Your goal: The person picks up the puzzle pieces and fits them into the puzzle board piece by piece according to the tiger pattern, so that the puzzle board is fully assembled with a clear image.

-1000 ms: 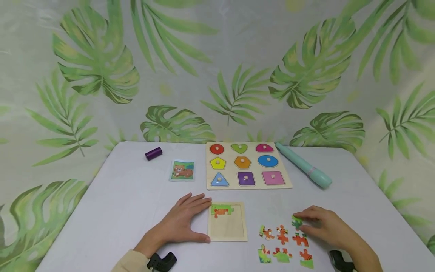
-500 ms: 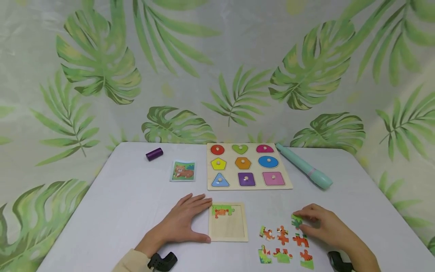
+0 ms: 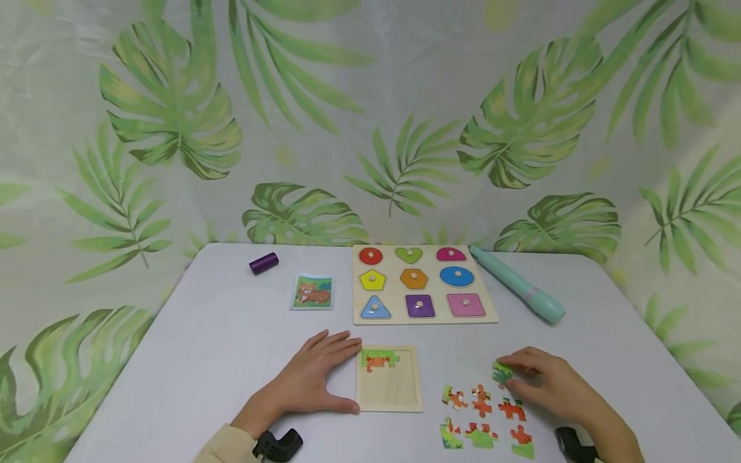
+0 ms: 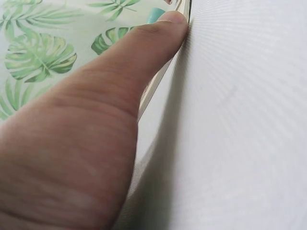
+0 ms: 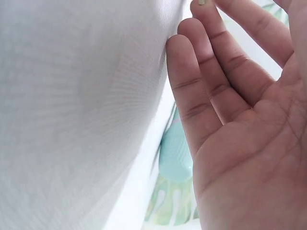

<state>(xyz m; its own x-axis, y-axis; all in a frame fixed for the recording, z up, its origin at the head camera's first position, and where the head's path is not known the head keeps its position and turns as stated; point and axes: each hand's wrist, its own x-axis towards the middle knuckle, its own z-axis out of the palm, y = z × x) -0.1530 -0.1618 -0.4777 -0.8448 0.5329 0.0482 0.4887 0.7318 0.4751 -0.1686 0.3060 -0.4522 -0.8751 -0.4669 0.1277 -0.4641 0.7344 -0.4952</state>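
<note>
My right hand, is pinching a probably light, stiff puzzle piece by its edges; my left hand, spread, is touching the tray from the left.

The left hand lies back upward, its fingers straight and its thumb held wide of them. The right hand pinches between thumb and fingertips, the remaining fingers slightly bent, the bare right forearm slanting in from the lower right.
</note>
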